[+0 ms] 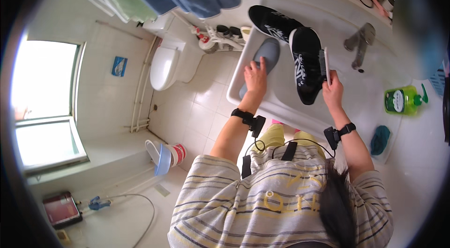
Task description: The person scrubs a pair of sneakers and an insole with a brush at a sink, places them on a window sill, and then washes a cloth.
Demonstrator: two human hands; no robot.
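Fingers of our left hand (255, 77) lie spread and flat on a grey insole (266, 56) that rests over the left rim of the white sink (281, 100); they press it down and do not pinch it. Our right hand (332, 92) has its fingers curled tight around the handle of a scrubbing brush (324, 65), whose dark bristles touch the side of a black shoe (305, 64) lying in the basin with its toe toward us. A second black shoe (273, 22) lies across the far end of the basin, just behind the first one.

We judge the washing to be at an early or middle stage. We cannot make out any foam or standing water in the basin, and both shoes look dark all over, so we cannot tell how much has been scrubbed. The second shoe and the insole appear yet to be brushed.

As for containers, the sink holds the two shoes and part of the insole. A green bottle of soap (402, 100) lies on the counter to our right, near a blue cloth (379, 139), and the tap (360, 42) stands behind the basin.
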